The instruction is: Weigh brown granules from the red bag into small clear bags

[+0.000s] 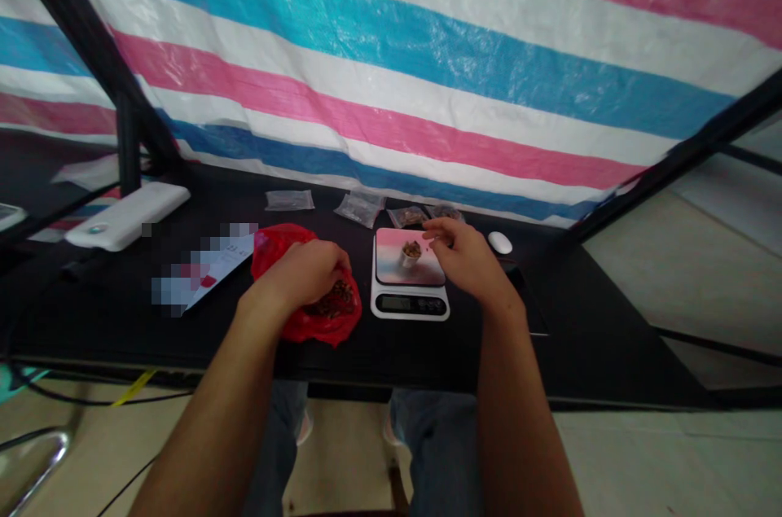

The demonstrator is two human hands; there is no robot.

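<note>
My left hand (309, 271) is over a red plastic bag (333, 330) holding small brown dried pieces (336, 301). Its fingers are curled together at the bag's mouth, and I cannot make out what is between them. A white kitchen scale (410, 301) with a shiny metal plate (391, 269) stands to the right of the bag. On that plate sits a small cup (408, 259) heaped with similar brown bits. Above the plate's right side hovers my right hand (461, 255), fingers bent but apart, close to the cup and not touching it.
Behind the scale lie several small clear bags (362, 209), some with brown contents. A white oval object (499, 243) is at right. Left of the red bag lie a printed packet (211, 269) and a white device (128, 216). A striped sheet (391, 77) hangs behind the black table (391, 354).
</note>
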